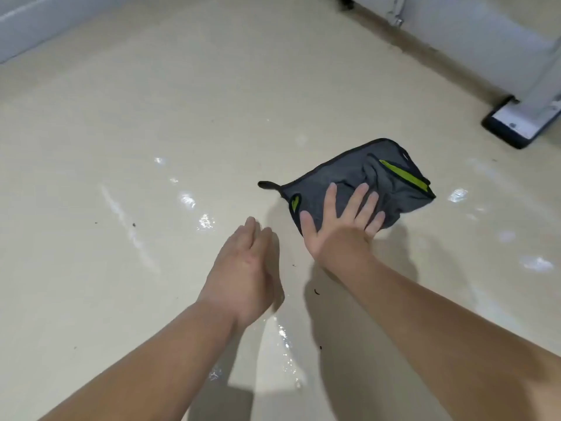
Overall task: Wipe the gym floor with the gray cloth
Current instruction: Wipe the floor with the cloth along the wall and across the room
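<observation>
The gray cloth [364, 180], edged in black with lime-green strips and a small black loop at its left corner, lies crumpled on the cream gym floor [151, 132]. My right hand [340, 220] presses flat on the cloth's near edge, fingers spread. My left hand [246, 268] hovers just above or on the bare floor to the left of the cloth, fingers together and relaxed, holding nothing.
Wet shiny streaks [194, 205] and small dark specks [316, 291] dot the floor around my hands. A white machine frame with a black-rimmed foot [516, 123] stands at the right. A pale wall base [45, 22] runs along the far left.
</observation>
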A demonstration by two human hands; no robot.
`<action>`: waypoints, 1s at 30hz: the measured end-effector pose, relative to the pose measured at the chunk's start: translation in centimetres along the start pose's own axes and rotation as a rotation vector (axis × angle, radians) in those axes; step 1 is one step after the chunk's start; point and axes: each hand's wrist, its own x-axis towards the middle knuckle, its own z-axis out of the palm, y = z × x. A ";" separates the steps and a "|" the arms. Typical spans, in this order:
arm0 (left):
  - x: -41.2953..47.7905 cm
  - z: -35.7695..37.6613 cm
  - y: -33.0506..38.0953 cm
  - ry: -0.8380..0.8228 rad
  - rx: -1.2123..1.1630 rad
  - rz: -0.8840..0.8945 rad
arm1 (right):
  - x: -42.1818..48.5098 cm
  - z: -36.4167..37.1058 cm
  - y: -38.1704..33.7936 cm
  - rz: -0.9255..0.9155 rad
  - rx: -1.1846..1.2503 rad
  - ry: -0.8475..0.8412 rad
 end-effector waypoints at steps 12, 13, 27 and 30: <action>-11.1 -5.0 -9.6 0.092 -0.014 -0.320 | -14.6 7.4 -13.8 -0.642 -0.222 -0.063; -12.2 -4.5 -10.3 0.063 -0.026 -0.342 | -16.9 7.9 -13.4 -0.685 -0.210 -0.073; -20.4 5.9 -8.8 -0.199 0.223 -0.155 | -22.3 0.9 -5.9 -0.614 0.122 -0.073; -20.0 5.3 -10.5 -0.282 0.325 -0.097 | -22.3 -2.5 -6.7 -0.379 0.075 -0.373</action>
